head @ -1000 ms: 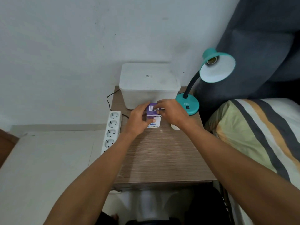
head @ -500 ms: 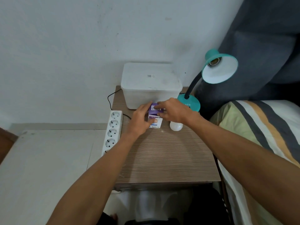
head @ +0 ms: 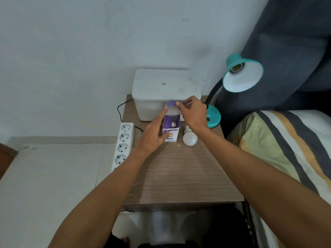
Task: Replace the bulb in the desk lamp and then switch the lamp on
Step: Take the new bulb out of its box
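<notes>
I see the small purple-and-white cardboard bulb box standing on the wood-grain bench, right in front of the white lidded plastic storage box. My left hand steadies the carton from its left side, thumb pressed on the lower front panel and fingers running up the side; it is curled around the carton, not clenched. My right hand pinches the purple top flap between thumb and fingertips and holds it lifted, so the carton stands open. Inside I can make out the metal base of a bulb, though the rest of it is hidden by the carton walls.

Just right of the carton, a loose white frosted bulb lies on its side on the bench, its screw base pointing toward the storage box, close under my right wrist.

The teal gooseneck desk lamp stands at the far right corner of the bench, its round base behind my right hand. Its shade faces me and the socket inside is bare.

A white multi-socket power strip lies along the left edge of the bench. A striped bed cover sits to the right.
</notes>
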The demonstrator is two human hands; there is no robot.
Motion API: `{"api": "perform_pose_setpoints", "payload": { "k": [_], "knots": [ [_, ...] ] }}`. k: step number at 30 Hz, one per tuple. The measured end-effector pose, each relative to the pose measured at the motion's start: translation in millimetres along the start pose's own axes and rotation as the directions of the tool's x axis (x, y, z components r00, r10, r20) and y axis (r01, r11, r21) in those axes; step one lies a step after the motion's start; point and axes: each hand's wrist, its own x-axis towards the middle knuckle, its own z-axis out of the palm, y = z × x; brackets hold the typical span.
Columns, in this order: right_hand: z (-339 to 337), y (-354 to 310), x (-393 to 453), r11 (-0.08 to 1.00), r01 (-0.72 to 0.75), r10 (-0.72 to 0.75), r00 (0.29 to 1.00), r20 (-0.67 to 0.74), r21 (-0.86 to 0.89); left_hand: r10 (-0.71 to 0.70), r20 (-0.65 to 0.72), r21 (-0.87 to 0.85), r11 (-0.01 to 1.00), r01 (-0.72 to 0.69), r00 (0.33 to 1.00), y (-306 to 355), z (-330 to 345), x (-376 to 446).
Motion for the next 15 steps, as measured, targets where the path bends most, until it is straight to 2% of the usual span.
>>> {"api": "perform_pose_setpoints", "payload": {
  "k": [2,3,4,6,8,9,11,15],
  "knots": [
    [0.9,0.4,-5.2,0.996,0.067,-0.075,0.99,-0.118,-0.065,0.005,-0.003,0.04,0.999,-0.005,1.0,-0.8,-0.1,2.3],
    [0.2,1.4,-6.7,0.989,0.117,-0.128,0.984,-0.126,-0.088,-0.002,-0.004,0.05,0.999,0.002,1.0,-1.2,-0.6,3.7],
    [-1.3,2.9,-7.5,0.98,0.172,-0.18,0.98,-0.079,-0.103,-0.014,0.001,0.05,0.999,0.014,1.0,-1.5,-1.5,4.9],
    [-5.0,7.8,-6.9,0.944,0.297,-0.274,0.948,0.159,-0.143,-0.024,0.013,0.042,0.999,0.024,1.0,-2.8,-3.2,6.8],
    [-9.4,10.6,-6.8,0.901,0.384,-0.277,0.868,0.412,-0.202,-0.023,0.025,0.043,0.999,0.022,0.999,-4.5,-3.8,7.9],
    [-11.0,10.9,-5.3,0.891,0.398,-0.251,0.834,0.491,-0.221,-0.022,0.03,0.046,0.999,0.021,0.999,-5.0,-4.0,8.3],
    [-13.1,10.1,0.5,0.869,0.426,-0.222,0.791,0.57,-0.254,-0.024,0.032,0.055,0.998,0.022,0.999,-5.9,-3.7,8.7],
    [-9.4,3.6,8.9,0.801,0.496,-0.194,0.745,0.638,-0.335,-0.02,0.022,0.065,0.998,0.018,1.0,-7.1,-3.4,9.8]
  ]
}}
